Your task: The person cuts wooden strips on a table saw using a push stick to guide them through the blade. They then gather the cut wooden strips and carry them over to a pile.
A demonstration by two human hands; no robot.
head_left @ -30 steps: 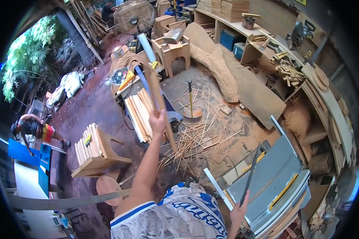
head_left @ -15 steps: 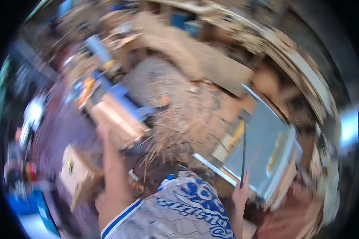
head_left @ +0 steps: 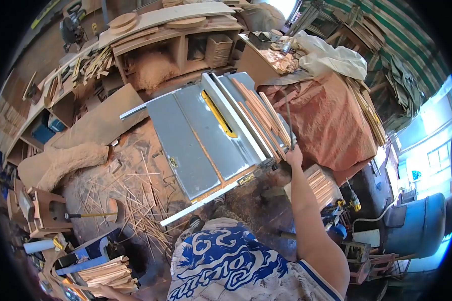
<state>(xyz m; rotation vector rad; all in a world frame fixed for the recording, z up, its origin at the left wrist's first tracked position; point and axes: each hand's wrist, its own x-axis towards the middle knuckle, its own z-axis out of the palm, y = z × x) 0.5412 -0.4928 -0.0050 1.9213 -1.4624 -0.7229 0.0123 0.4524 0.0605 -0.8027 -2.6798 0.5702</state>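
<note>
A thin dark rod [head_left: 288, 118] is held clamped in the fingers of the right hand [head_left: 294, 156], its long axis parallel to the wooden strips [head_left: 260, 116] just beside it on the table-saw surface [head_left: 196, 135].

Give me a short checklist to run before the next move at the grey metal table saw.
1. Grip: ok. The right hand is closed round the lower end of the thin dark strip.
2. Left hand: cannot tell. It barely shows at the lower edge, by the stack of pale wooden slats.
3. Grey metal saw top free of stock: not ok. A bundle of reddish wooden strips lies along its right side.
4. Blade at the yellow insert: cannot tell whether it is raised.
5. Footing: not ok. Thin wood offcuts are scattered over the floor beside the saw.
</note>
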